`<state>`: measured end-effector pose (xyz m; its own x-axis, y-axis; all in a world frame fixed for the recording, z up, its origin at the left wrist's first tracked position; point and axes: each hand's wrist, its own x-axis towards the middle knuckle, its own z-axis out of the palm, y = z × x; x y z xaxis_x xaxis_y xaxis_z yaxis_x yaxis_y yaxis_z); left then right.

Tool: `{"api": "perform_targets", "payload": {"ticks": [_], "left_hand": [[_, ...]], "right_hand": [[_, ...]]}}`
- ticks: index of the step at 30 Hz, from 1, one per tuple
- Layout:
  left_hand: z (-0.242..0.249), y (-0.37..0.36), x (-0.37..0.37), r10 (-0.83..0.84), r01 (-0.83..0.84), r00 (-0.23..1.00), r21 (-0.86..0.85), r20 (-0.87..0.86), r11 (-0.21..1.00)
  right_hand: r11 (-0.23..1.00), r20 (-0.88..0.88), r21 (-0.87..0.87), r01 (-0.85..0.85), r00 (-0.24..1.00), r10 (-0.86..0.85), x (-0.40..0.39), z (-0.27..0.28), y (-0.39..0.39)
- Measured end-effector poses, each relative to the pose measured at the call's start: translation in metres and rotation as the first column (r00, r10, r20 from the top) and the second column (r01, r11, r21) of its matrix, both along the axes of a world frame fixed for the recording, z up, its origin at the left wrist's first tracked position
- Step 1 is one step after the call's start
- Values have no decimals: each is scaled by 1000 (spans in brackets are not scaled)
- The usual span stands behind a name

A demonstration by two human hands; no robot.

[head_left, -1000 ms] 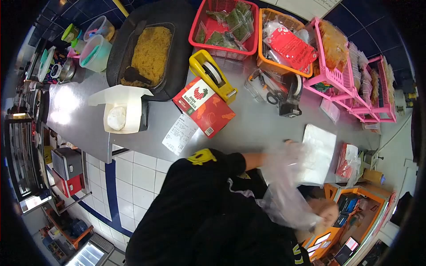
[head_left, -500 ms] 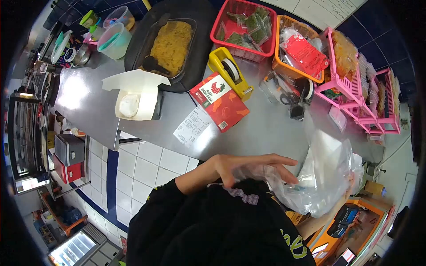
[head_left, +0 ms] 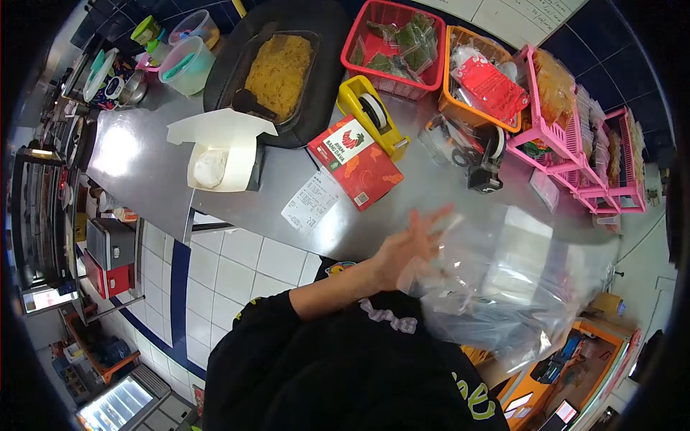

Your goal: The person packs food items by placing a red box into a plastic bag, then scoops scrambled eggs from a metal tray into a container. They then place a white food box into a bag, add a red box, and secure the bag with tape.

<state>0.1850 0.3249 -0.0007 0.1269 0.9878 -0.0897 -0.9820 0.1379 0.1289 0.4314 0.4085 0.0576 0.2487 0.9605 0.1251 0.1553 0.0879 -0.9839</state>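
Observation:
A clear plastic bag spreads out in front of me, above the table's near edge. My left hand is at the bag's left side, its fingers spread and slightly blurred, with the film overlapping the lower part of the hand. My right hand is mostly hidden behind the bag, holding it up from the right; the forearm shows below the film. A white rectangular shape appears through the plastic. Left of the bag, a red-and-white printed box lies on the table beside a printed receipt.
An open paper box holds a round white item. Behind are a tub of yellow-brown food, a yellow tape dispenser, a red basket, an orange basket and pink racks. Scissors lie near the orange basket.
The bag has spread wider and shifted right. My left hand has moved right and up, its fingers now pointing upward rather than sideways. The right hand has become more hidden.

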Motion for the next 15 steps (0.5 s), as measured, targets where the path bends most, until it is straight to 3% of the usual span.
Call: {"api": "perform_targets", "payload": {"ticks": [1, 2, 3, 4, 5, 7, 8, 9, 11, 13, 14, 15], "left_hand": [[-2, -3, 0, -229, 192, 925, 147, 305, 970], [-12, -8, 6, -231, 194, 925, 149, 302, 970], [-26, -16, 16, -306, 294, 936, 93, 174, 951], [-34, -20, 22, -381, 381, 923, 24, 48, 924], [-26, -16, 20, -378, 378, 924, 25, 50, 926], [-3, -8, 15, -497, 409, 847, -364, -190, 837], [-15, -2, 17, -336, 281, 909, -232, -248, 931], [-23, -2, 16, -330, 275, 911, -231, -249, 933], [-12, 2, 1, -146, 101, 960, -189, -238, 977], [-4, -2, -7, -109, 43, 959, -243, -262, 969], [-13, -5, -10, -68, 15, 920, -141, -385, 990], [-17, -8, -15, -18, 1, 866, -34, -499, 999]], "right_hand": [[1000, 10, 2, -5, 1000, 5, 7, -1, 14], [1000, 21, 3, -12, 1000, 12, -81, 1, -5], [1000, 34, 3, -20, 999, 20, -167, 2, -25], [1000, 48, 3, -29, 998, 29, -126, 1, -21], [999, 63, 1, -40, 997, 40, -42, -1, -4], [998, 92, -6, -65, 994, 66, 62, -3, 76], [997, 105, -9, -79, 991, 79, 59, -1, 73], [996, 117, -10, -93, 989, 94, 53, -5, 68], [993, 143, -8, -119, 983, 119, 73, -5, 65], [990, 168, -10, -138, 976, 138, 100, -5, 81], [989, 181, -11, -146, 973, 145, 41, -5, 39], [988, 191, -12, -151, 970, 150, 41, -5, 39]]}}
